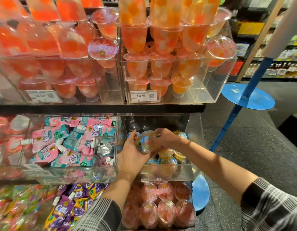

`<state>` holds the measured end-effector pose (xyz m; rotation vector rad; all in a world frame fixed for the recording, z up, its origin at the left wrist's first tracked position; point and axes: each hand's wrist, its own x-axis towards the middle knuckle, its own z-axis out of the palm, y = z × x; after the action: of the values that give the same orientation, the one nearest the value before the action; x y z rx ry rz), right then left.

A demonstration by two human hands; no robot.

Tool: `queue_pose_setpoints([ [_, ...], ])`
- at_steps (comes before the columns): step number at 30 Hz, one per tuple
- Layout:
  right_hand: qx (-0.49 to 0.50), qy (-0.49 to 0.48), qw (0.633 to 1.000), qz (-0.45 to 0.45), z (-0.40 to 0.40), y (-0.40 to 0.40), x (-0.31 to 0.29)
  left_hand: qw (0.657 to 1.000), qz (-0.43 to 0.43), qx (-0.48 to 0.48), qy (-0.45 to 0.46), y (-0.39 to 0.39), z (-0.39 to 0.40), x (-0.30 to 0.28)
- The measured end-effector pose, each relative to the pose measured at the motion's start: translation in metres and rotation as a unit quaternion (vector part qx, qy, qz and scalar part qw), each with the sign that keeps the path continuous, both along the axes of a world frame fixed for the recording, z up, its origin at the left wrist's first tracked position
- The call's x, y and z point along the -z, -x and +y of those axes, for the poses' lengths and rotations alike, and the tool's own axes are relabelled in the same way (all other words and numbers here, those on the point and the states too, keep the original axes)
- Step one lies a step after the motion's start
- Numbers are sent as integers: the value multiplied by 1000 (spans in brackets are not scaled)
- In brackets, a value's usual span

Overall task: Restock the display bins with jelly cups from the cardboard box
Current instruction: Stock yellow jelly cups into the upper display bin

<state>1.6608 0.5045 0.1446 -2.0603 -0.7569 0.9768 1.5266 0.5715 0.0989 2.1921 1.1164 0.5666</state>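
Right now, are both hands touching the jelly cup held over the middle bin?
Touching. The head view shows the left hand cupping the jelly cup from below and the right hand gripping its top.

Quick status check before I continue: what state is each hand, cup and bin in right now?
left hand: inside the middle bin, fingers curled round a jelly cup
right hand: gripping the same cup from above
jelly cup: held between both hands, above the cups below
middle bin: partly filled, upper part bare
lower bin: packed with pink cups
top bins: stacked high with tall cups
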Motion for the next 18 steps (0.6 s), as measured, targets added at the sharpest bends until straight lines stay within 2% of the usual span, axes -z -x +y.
queue_pose_setpoints([
  [4, 34, 75, 996, -20, -26, -33, -16, 1000, 12, 17, 5, -2, 5, 7],
  [8, -39, 193, 977, -79, -59, -54, -23, 999, 21, 39, 32, -4, 7, 9],
  [11, -135, 284, 936, -159, -71, -49, -18, 997, 23, 46, 52, -6, 8, 9],
  [13, -176, 310, 912, -202, -71, -43, -13, 997, 27, 39, 58, -5, 6, 8],
  [18, -190, 342, 889, -239, -63, -44, -3, 997, 24, 30, 65, -3, 6, 5],
])
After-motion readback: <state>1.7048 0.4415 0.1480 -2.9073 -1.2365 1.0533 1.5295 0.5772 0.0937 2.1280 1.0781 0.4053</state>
